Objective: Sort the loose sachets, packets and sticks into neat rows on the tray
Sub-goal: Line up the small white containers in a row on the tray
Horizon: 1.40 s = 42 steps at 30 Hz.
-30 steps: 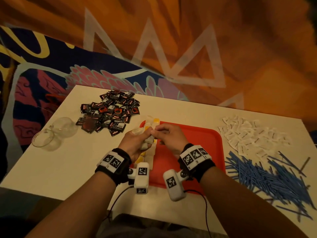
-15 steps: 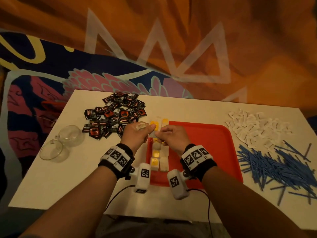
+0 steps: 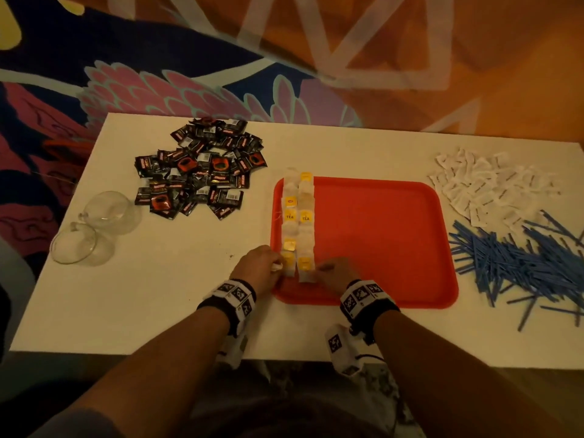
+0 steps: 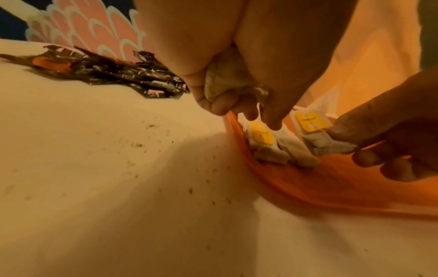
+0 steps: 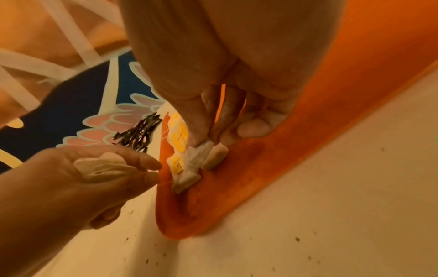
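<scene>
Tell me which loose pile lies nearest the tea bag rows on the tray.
The black sachet pile, left of the tray; the white packets and blue sticks lie beyond its far right edge.

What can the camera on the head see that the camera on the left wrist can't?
Only the head view shows the heap of blue sticks, the pile of white paper sachets and the two clear glass cups. Only the left wrist view shows the crumpled white tea bags held in the left hand. Both show the red plastic tray, the black foil packets and the yellow-tagged tea bags.

one tray (image 3: 379,235) — two glass cups (image 3: 94,229) — two hands
</scene>
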Each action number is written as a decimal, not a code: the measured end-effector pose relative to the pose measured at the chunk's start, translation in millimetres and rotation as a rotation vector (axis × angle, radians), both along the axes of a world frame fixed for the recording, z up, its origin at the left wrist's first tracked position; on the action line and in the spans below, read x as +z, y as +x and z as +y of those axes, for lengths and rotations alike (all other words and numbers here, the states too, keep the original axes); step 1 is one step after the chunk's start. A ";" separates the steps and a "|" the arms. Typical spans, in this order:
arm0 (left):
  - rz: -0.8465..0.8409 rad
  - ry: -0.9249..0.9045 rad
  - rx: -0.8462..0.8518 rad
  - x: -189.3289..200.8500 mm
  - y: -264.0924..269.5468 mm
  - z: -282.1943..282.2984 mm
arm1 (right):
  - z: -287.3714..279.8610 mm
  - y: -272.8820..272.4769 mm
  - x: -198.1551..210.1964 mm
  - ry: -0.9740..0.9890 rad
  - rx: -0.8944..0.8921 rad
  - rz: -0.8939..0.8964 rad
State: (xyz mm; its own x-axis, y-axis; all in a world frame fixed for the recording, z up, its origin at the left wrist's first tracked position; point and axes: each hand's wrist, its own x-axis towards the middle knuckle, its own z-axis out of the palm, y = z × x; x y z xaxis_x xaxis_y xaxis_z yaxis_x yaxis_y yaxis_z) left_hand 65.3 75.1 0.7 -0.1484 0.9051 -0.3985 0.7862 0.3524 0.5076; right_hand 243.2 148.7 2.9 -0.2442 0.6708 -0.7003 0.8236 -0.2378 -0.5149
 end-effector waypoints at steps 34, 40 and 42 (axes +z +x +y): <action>-1.192 -0.006 1.051 35.5 4.9 21.2 | 8.4 -37.8 49.0 0.173 -0.049 0.413; -1.146 0.061 1.000 53.3 11.4 34.4 | 17.3 -46.6 63.9 0.163 -0.095 0.512; -1.096 0.097 0.980 57.3 10.2 33.8 | 23.0 -46.4 66.6 0.128 -0.148 0.558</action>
State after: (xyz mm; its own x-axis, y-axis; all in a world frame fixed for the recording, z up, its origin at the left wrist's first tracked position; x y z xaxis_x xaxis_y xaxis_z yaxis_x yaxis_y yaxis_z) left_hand 75.4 108.9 58.0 -0.3748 0.6525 -0.6586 -0.5255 0.4358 0.7307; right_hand 196.8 171.7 69.5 -0.4500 0.7965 -0.4038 0.3828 -0.2364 -0.8931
